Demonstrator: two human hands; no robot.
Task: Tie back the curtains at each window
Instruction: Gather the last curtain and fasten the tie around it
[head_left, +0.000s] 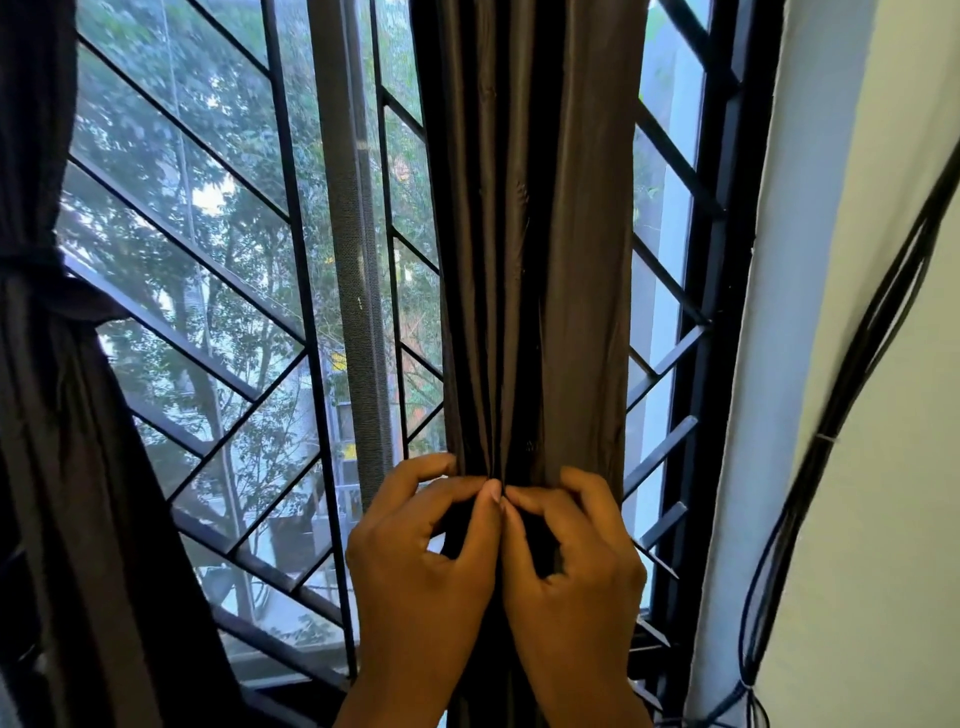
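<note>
A gathered curtain (535, 249) hangs straight ahead of me, in front of the window grille (223, 291). My left hand (421, 566) and right hand (576, 571) sit side by side low on it, thumbs touching at the middle fold, fingers curled round the bunched cloth. To my left hangs a second curtain (57, 415), cinched by a tie (47, 291) partway up. Between the two curtains runs an upright window post (353, 260), behind the grille. To my right stands the wall (852, 364), with cables (831, 436) running down it.
</note>
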